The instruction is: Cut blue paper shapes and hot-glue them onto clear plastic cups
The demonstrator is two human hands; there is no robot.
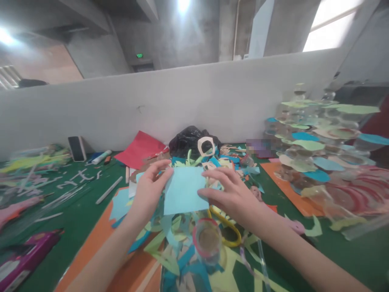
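A light blue sheet of paper (185,190) is raised between my two hands above a heap of paper scraps. My left hand (153,180) grips its left edge, thumb in front and fingers behind. At the right edge, my right hand (226,188) has its fingertips against the paper, thumb hidden. Just below the sheet, a clear plastic cup (208,241) with a red rim lies on the scraps. Yellow-handled scissors (231,229) rest beside the cup, their blades hidden.
Stacked clear cups with paper pieces (316,142) stand at the right. A black plastic bag (190,140) and red paper (141,150) lie toward the white partition (146,101). A phone (77,149) leans there. A purple box-like item (27,259) sits front left.
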